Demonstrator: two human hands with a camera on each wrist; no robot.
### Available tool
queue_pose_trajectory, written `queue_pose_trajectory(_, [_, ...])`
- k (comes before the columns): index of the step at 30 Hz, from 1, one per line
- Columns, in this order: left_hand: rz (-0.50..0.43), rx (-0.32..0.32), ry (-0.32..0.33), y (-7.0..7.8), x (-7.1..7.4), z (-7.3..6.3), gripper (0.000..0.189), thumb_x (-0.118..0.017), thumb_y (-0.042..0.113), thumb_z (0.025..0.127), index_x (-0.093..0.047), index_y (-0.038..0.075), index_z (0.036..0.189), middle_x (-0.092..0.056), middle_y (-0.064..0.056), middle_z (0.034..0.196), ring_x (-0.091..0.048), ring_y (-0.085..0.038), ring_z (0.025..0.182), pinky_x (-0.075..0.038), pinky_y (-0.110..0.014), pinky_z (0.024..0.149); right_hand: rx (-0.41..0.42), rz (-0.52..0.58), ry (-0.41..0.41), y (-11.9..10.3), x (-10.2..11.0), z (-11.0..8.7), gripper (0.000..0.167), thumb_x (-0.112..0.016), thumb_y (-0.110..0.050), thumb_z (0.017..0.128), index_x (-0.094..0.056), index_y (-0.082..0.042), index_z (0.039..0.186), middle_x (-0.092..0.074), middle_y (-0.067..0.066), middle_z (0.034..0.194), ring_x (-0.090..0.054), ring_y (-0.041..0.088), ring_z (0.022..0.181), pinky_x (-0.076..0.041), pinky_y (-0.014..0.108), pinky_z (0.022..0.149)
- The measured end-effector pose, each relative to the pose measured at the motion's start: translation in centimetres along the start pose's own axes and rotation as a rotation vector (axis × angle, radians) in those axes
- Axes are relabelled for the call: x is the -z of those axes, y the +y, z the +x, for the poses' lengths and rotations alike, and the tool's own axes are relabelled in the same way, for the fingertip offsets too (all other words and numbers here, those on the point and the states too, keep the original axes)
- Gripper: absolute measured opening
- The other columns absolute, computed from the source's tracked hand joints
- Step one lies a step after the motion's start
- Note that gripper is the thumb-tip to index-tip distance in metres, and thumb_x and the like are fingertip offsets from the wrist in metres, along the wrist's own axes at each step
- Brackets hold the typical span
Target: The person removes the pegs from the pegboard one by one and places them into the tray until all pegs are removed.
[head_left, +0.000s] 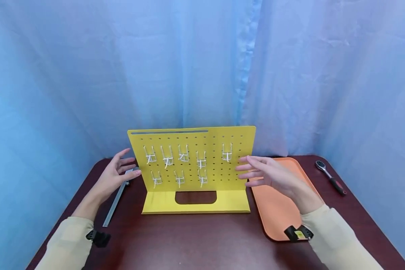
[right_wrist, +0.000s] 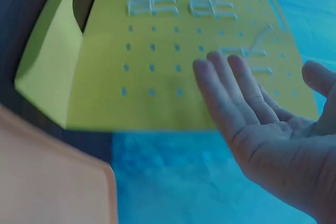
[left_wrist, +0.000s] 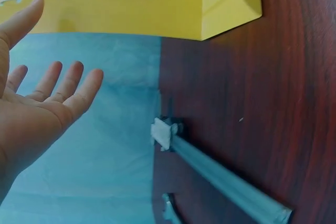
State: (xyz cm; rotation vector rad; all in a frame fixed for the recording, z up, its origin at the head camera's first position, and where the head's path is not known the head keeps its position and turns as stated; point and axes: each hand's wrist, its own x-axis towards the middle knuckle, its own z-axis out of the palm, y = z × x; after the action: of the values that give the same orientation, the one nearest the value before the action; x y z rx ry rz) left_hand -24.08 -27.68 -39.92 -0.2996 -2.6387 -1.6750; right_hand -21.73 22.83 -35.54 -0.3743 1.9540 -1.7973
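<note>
A yellow pegboard [head_left: 189,184] stands upright on its own base in the middle of the table, with several white wire hooks [head_left: 168,160] fitted in its holes. At its left edge, my left hand [head_left: 116,176] is held with fingers spread and nothing in it. My right hand [head_left: 268,173] is at the board's right edge, fingers loosely extended and holding nothing. In the right wrist view, the right fingertips [right_wrist: 202,66] overlap the board's face. The left wrist view shows the left palm turned upward beside the board [left_wrist: 131,17].
An orange tray [head_left: 273,202] lies right of the board, partly under my right forearm. Farther right is a ratchet wrench [head_left: 330,177] with a black and red handle. A long metal caliper-like tool [head_left: 116,202] lies left of the board. Blue curtains [head_left: 189,63] hang behind the table.
</note>
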Motion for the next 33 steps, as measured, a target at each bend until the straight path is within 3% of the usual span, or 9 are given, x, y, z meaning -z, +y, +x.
queue_pose_trajectory(3, [-0.033, 0.013, 0.012, -0.3, -0.5, -0.2, 0.086, -0.075, 0.028, 0.096, -0.02, 0.018, 0.162, -0.042, -0.019, 0.151, -0.048, -0.038, 0.135, -0.044, -0.054, 0.107, -0.039, 0.07, -0.075, 0.1, -0.8, 1.3, 0.064, -0.043, -0.042, 0.11, -0.032, 0.002, 0.154, -0.042, 0.03, 0.151, -0.052, 0.044, 0.131, -0.052, 0.052, 0.099])
queue_pose_trajectory(9, [-0.13, 0.033, -0.001, -0.7, -1.8, 0.1, 0.069, -0.07, 0.031, 0.099, -0.034, 0.013, 0.156, -0.049, -0.017, 0.143, -0.053, -0.035, 0.13, -0.054, -0.029, 0.096, -0.093, 0.126, -0.13, 0.4, -1.4, 2.7, 0.061, -0.037, -0.042, 0.111, -0.033, 0.001, 0.155, -0.041, 0.027, 0.153, -0.048, 0.045, 0.134, -0.053, 0.054, 0.098])
queue_pose_trajectory(12, [-0.177, 0.037, 0.007, -0.9, -1.8, 0.4, 0.065, -0.067, 0.033, 0.101, -0.037, 0.009, 0.153, -0.049, -0.02, 0.14, -0.055, -0.036, 0.128, -0.055, -0.032, 0.094, -0.103, 0.151, -0.15, 0.6, -1.8, 3.3, 0.063, -0.036, -0.045, 0.111, -0.034, 0.001, 0.155, -0.041, 0.026, 0.154, -0.045, 0.047, 0.136, -0.053, 0.054, 0.098])
queue_pose_trajectory(20, [-0.167, 0.072, 0.034, -1.7, -2.3, 1.1, 0.059, -0.061, 0.045, 0.101, -0.049, 0.005, 0.143, -0.056, -0.021, 0.132, -0.06, -0.034, 0.121, -0.056, -0.035, 0.094, -0.095, 0.206, -0.155, 0.1, -2.1, 4.2, 0.068, -0.035, -0.049, 0.11, -0.032, 0.003, 0.154, -0.04, 0.026, 0.154, -0.042, 0.049, 0.137, -0.052, 0.057, 0.098])
queue_pose_trajectory(26, [-0.243, 0.092, 0.034, -2.0, -2.9, 1.4, 0.051, -0.059, 0.044, 0.102, -0.05, 0.004, 0.134, -0.059, -0.019, 0.124, -0.061, -0.035, 0.118, -0.058, -0.035, 0.09, -0.089, 0.198, -0.147, 0.2, -2.2, 4.3, 0.064, -0.037, -0.046, 0.111, -0.033, 0.003, 0.153, -0.039, 0.027, 0.154, -0.045, 0.048, 0.135, -0.052, 0.057, 0.096])
queue_pose_trajectory(33, [-0.216, 0.094, 0.027, -1.7, -2.2, 1.3, 0.05, -0.058, 0.045, 0.103, -0.051, 0.002, 0.127, -0.059, -0.017, 0.123, -0.063, -0.028, 0.113, -0.058, -0.032, 0.088, -0.056, 0.21, -0.134, 0.4, -2.6, 4.8, 0.064, -0.043, -0.045, 0.109, -0.036, 0.003, 0.151, -0.042, 0.029, 0.152, -0.044, 0.05, 0.135, -0.053, 0.056, 0.096])
